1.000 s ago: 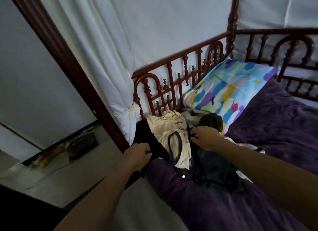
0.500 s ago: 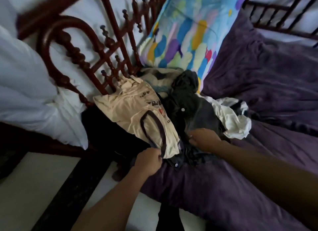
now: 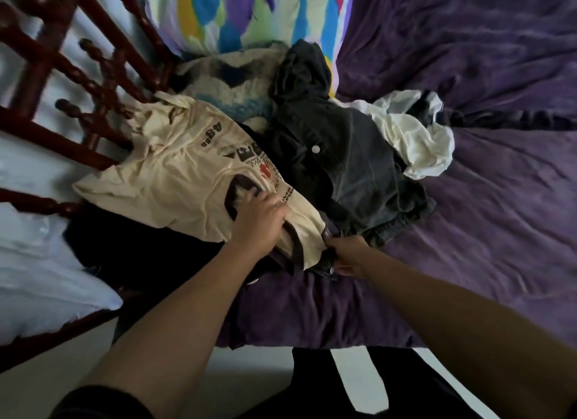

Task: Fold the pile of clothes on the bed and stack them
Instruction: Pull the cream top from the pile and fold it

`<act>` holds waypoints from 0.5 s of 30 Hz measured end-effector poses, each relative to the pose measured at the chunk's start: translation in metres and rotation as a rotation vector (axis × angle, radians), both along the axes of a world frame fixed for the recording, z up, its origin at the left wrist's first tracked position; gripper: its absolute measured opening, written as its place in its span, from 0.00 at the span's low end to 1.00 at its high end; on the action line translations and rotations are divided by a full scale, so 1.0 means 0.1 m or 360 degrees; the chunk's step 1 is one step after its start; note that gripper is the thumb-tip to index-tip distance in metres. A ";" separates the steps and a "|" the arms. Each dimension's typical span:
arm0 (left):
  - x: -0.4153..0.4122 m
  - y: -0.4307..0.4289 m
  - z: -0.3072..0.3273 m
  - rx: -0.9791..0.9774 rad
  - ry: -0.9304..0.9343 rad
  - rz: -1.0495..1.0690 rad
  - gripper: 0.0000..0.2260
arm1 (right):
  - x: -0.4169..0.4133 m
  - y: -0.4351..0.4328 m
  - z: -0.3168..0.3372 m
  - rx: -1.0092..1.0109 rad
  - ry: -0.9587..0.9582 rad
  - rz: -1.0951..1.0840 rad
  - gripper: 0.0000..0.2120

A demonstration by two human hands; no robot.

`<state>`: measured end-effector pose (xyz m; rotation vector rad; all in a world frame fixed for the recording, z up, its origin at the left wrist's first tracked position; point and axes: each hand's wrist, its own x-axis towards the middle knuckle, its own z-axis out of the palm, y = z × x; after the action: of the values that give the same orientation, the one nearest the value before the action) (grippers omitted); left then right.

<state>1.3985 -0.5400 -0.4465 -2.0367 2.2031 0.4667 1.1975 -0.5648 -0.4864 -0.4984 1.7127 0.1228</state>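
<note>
L forearm (image 3: 162,318) & R forearm (image 3: 452,306) bare, black sleeve (image 3: 103,403) on L upper arm, dark clothing (image 3: 406,393) below

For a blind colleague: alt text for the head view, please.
Left hand grips a cream T-shirt by its collar; right hand pinches dark cloth beside it. Both lie in a clothes pile on a purple bed, by a colourful pillow.

Left hand (image 3: 259,223): on the cream T-shirt (image 3: 175,178), fingers curled into its dark neckband.
Right hand (image 3: 349,256): grips the near edge of the dark grey garment (image 3: 356,168), just beside the T-shirt's corner.
Pile: T-shirt overlaps the dark grey garment's left side; a crumpled white garment (image 3: 412,140) touches its right; a blue-patterned cloth (image 3: 231,84) lies behind.
Bed: purple bedspread (image 3: 487,218), colourful pillow (image 3: 249,12), red-brown wooden frame (image 3: 71,65) at left.
</note>
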 end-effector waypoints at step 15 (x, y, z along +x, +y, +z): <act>-0.48 -0.25 0.27 -0.0118 0.0391 0.0175 0.14 | -0.51 0.00 0.56 -0.0296 -0.0392 -0.1240 0.07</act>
<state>1.3508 -0.5646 -0.4195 -2.2576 2.2791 0.6912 1.1470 -0.5648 -0.4308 0.0474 1.5696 -0.6363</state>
